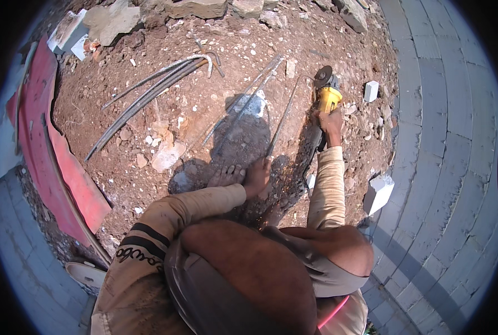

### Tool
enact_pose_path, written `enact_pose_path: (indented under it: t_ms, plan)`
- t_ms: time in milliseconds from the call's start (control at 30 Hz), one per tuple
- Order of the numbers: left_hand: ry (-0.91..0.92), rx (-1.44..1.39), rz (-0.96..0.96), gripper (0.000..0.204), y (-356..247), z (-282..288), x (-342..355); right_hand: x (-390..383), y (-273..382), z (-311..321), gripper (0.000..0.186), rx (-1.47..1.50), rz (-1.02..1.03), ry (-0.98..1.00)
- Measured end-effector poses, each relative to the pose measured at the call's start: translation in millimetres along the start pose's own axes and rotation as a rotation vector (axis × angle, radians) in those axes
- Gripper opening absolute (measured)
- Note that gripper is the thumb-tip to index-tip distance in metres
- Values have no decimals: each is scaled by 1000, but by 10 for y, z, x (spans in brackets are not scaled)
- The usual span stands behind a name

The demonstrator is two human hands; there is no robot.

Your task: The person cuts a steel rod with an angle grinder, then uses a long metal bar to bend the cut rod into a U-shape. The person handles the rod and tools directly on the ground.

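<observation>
My right hand (331,121) is wrapped round the body of a yellow angle grinder (330,99). Its dark disc (323,76) points away from me, beside the far end of a thin steel rod (285,115). Whether disc and rod touch, I cannot make out. Small orange sparks show along the ground between the grinder and my feet. Low near my bare foot (226,176), my left hand (257,177) is closed on the rod's near end. Two more thin rods (242,99) lie on the soil to the left of it.
Bent steel bars (148,100) lie in a bundle at the left. Beyond them are large stones (110,21). A red sheet (65,162) edges the far left. White blocks (379,194) stand beside the grey block wall (427,139) on the right. Rubble covers the soil.
</observation>
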State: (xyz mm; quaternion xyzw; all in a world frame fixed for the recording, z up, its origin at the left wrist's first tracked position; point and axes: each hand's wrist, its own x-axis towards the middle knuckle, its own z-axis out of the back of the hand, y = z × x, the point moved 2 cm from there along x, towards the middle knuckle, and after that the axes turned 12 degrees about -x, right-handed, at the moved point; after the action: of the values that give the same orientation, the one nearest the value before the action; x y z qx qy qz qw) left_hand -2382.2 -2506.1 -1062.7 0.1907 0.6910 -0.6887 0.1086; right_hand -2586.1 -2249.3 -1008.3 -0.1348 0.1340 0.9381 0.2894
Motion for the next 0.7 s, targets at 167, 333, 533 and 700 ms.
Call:
enact_pose_path:
  t_ms: [167, 333, 533, 700]
  plan:
    - [6, -46, 116, 39, -9, -2, 0, 115, -56, -120, 63, -62, -3, 49]
    - [23, -16, 98, 40, -50, 12, 1, 136, -66, -109, 66, -12, 20, 17]
    - [28, -51, 28, 42, -19, 14, -1, -24, 2, -31, 65, -46, 61, -28]
    - [49, -52, 122, 44, 9, -12, 14, -55, 68, 11, 64, 25, 9, -21]
